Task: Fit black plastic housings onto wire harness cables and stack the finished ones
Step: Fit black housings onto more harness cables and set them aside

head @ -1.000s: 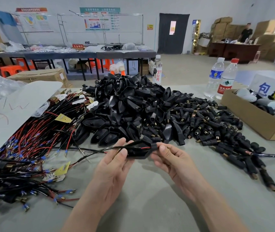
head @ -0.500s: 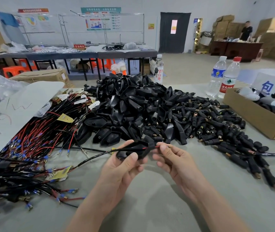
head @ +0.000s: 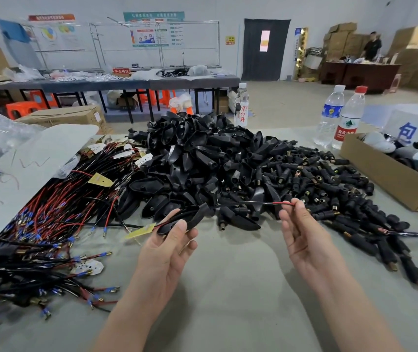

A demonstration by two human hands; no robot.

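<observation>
While the black teardrop-shaped plastic housing (head: 190, 217) sits threaded on a thin black-sheathed harness cable (head: 243, 204), we record it just left of centre frame, held over the grey table (head: 241, 288). We find the left hand (head: 167, 250) gripping the housing, thumb pressed to its near side and fingers curled behind. The right hand (head: 302, 240), right of centre, pinches the cable's red-and-black end between thumb and forefinger, its other fingers loosely spread. The cable spans the gap between both hands. We note a yellow tag (head: 140, 231) on the cable just left of the left hand.

Directly behind, mid-frame, lies a heap of loose black housings (head: 202, 158), with a spread of small black cylindrical connectors (head: 329, 179) to its right. Red and black wire harnesses with blue terminals (head: 58, 207) cover the left of the frame, beside a white sheet (head: 25, 168). An open cardboard box (head: 385, 179) sits at the right edge, and two clear plastic water bottles (head: 329, 115) stand just beyond its far corner.
</observation>
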